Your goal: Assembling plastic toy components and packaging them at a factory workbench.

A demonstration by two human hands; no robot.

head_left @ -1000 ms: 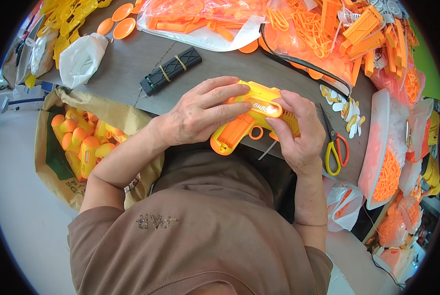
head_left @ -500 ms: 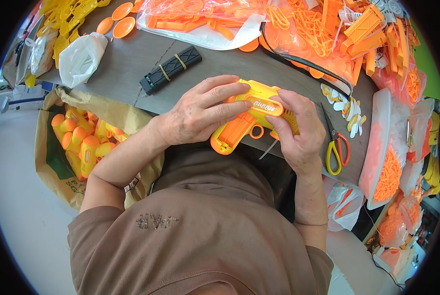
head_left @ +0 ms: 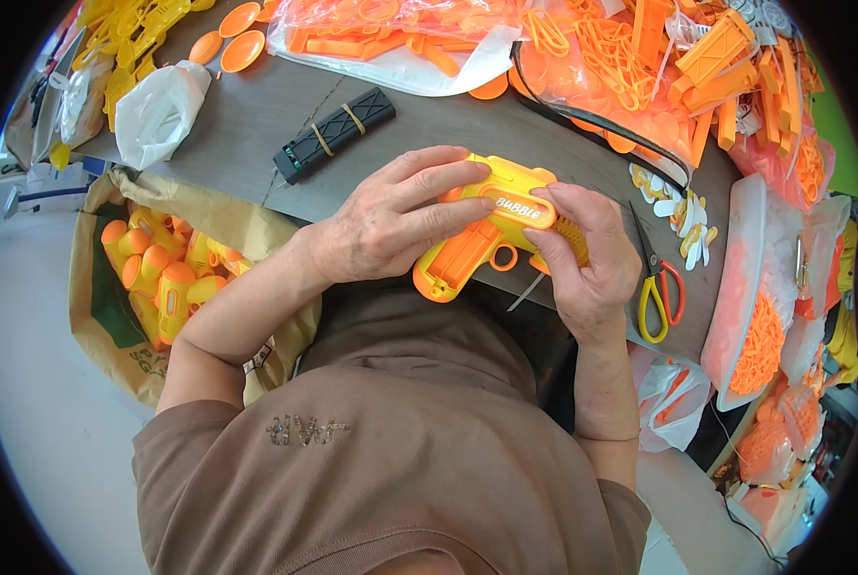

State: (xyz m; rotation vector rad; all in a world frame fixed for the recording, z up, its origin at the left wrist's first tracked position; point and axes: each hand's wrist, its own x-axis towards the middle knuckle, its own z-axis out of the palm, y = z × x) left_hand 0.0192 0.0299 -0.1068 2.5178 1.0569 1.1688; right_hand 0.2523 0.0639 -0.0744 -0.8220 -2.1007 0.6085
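A yellow and orange toy bubble gun (head_left: 463,257) is held between my two hands above the near edge of the table. My left hand (head_left: 391,213) grips its left end, with the fingertips on the upper side and on the edge of an oval orange label plate (head_left: 522,211). On the other end, my right hand (head_left: 594,257) is closed round the gun, its thumb and fingers close to the label's right edge. The orange handle part and the ring-shaped trigger point toward me. Part of the gun is hidden under my fingers.
A black strip bundle (head_left: 335,134) with rubber bands lies beyond my left hand. Scissors (head_left: 655,287) and small oval stickers (head_left: 683,222) are at right. A paper sack (head_left: 98,307) holds finished-looking guns at left. Bags of orange parts (head_left: 400,67) line the back.
My right hand has shifted slightly right, its fingers moving off the label toward its right edge. The gun and my left hand have barely moved.
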